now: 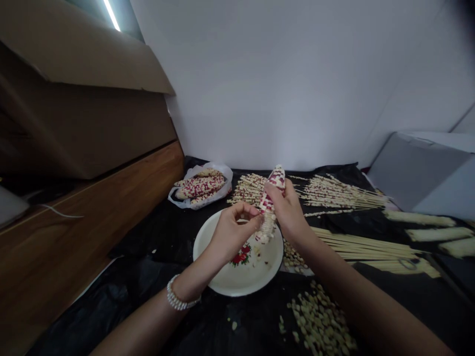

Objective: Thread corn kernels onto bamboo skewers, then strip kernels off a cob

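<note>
My right hand [291, 210] is wrapped round a corn cob [275, 179] with white and dark red kernels, held upright at a tilt. Part of the cob's lower half is stripped of kernels. At the cob's left side, the thumb and fingers of my left hand [235, 225] are pinched together; what lies between the fingertips is too small to make out. Below both hands stands a white enamel bowl [218, 282] with a red flower pattern and a few loose kernels inside.
A plastic bag [227, 180] of corn cobs lies at the back left. Skewers threaded with kernels [330, 192], bare sticks [356, 244] and loose seeds [319, 316] lie to the right, near stripped pale cobs [441, 234]. A cardboard box [92, 128] flanks the left.
</note>
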The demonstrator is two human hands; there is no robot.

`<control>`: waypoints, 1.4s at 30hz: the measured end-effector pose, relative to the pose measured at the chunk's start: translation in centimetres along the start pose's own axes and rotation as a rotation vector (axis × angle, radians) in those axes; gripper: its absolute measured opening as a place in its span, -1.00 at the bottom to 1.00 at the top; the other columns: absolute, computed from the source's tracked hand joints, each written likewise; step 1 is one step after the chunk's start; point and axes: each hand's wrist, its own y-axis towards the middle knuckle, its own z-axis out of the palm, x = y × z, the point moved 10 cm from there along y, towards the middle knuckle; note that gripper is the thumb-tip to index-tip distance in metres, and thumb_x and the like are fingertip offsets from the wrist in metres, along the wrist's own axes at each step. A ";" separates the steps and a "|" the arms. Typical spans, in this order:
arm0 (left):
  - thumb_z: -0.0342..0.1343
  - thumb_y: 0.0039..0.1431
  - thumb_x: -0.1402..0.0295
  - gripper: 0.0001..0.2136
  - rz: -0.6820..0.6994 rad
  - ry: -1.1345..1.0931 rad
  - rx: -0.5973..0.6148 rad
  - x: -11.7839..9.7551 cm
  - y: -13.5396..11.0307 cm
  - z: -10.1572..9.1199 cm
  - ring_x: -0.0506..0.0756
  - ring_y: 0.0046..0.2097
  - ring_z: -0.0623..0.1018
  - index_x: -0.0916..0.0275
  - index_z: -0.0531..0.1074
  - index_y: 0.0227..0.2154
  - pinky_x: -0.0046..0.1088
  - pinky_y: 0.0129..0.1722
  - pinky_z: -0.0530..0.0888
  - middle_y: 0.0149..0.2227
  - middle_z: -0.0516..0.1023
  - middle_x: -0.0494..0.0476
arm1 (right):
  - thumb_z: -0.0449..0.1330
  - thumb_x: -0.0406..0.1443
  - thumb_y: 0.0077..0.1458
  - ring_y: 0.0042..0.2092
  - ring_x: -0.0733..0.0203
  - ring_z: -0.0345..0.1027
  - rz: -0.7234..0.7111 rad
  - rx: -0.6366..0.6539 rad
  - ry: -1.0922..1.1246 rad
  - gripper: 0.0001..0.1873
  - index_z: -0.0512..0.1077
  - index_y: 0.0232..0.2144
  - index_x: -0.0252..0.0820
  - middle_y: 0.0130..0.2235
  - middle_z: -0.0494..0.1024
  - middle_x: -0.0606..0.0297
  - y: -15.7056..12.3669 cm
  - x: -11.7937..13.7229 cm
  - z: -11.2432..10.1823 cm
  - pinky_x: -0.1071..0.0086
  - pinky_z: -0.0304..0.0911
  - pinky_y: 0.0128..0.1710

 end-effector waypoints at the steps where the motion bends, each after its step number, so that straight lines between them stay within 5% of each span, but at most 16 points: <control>1: 0.22 -0.01 0.34 -0.86 0.021 0.023 -0.017 -0.1 0.0 0.0 -0.03 -0.43 0.39 0.26 0.39 -0.44 -0.48 -0.39 0.33 -0.43 0.43 0.00 | 0.17 0.01 0.05 -0.27 0.11 0.28 -0.018 -0.008 -0.029 -0.70 0.29 -0.27 -0.01 -0.32 0.41 0.36 -0.1 0.3 -0.1 0.21 0.18 -0.21; 10: 0.07 0.00 0.45 -0.99 0.073 0.136 -0.045 0.9 -0.2 0.4 -0.02 -0.44 0.36 0.25 0.34 -0.47 -0.48 -0.37 0.29 -0.49 0.39 -0.03 | 0.14 -0.05 0.08 -0.24 0.16 0.28 -0.148 -0.023 -0.160 -0.63 0.26 -0.14 -0.09 -0.21 0.43 0.29 -1.2 2.3 0.4 0.24 0.17 -0.18; 17: 0.04 0.07 0.39 -0.95 -0.001 -0.028 0.053 1.8 -0.7 1.5 -0.06 -0.52 0.22 0.23 0.27 -0.43 -0.52 -0.51 0.19 -0.52 0.25 -0.10 | 0.13 -0.02 0.08 -0.24 0.12 0.32 -0.096 -0.018 -0.107 -0.66 0.30 -0.16 -0.05 -0.25 0.46 0.30 -0.6 0.6 0.5 0.22 0.20 -0.20; 26: 0.05 0.10 0.49 -0.94 0.155 0.382 0.038 -1.8 -3.4 2.2 0.06 -0.26 0.40 0.21 0.36 -0.40 -0.41 -0.25 0.30 -0.35 0.44 0.02 | 0.21 0.02 -0.01 -0.14 0.06 0.32 -0.048 -0.023 0.011 -0.53 0.31 -0.09 0.00 -0.20 0.46 0.29 0.9 -0.2 -0.7 0.17 0.21 -0.15; 33: 0.14 0.17 0.40 -0.91 0.275 0.336 0.250 -5.4 -5.1 4.2 0.07 -0.19 0.46 0.17 0.54 -0.41 -0.34 -0.10 0.30 -0.35 0.54 0.03 | 0.21 0.05 0.00 -0.21 0.09 0.35 0.044 0.043 0.173 -0.60 0.33 -0.21 -0.02 -0.28 0.43 0.30 2.0 -0.9 -0.4 0.20 0.26 -0.21; 37: 0.18 0.12 0.43 -0.93 0.208 0.143 0.225 -5.1 -3.7 3.0 0.08 -0.18 0.50 0.22 0.56 -0.41 -0.36 -0.11 0.36 -0.29 0.55 0.09 | 0.23 0.00 0.01 -0.25 0.15 0.35 0.067 0.098 0.256 -0.64 0.31 -0.23 -0.03 -0.29 0.42 0.33 1.4 -0.2 0.4 0.26 0.28 -0.24; 42: 0.20 0.11 0.27 -0.89 -0.005 0.016 0.223 -2.8 -2.4 2.0 0.00 -0.40 0.43 0.19 0.53 -0.36 -0.45 -0.39 0.34 -0.40 0.51 0.01 | 0.26 -0.03 0.01 -0.30 0.22 0.30 0.070 0.095 0.278 -0.68 0.31 -0.29 -0.04 -0.34 0.37 0.38 1.2 0.2 0.3 0.32 0.23 -0.28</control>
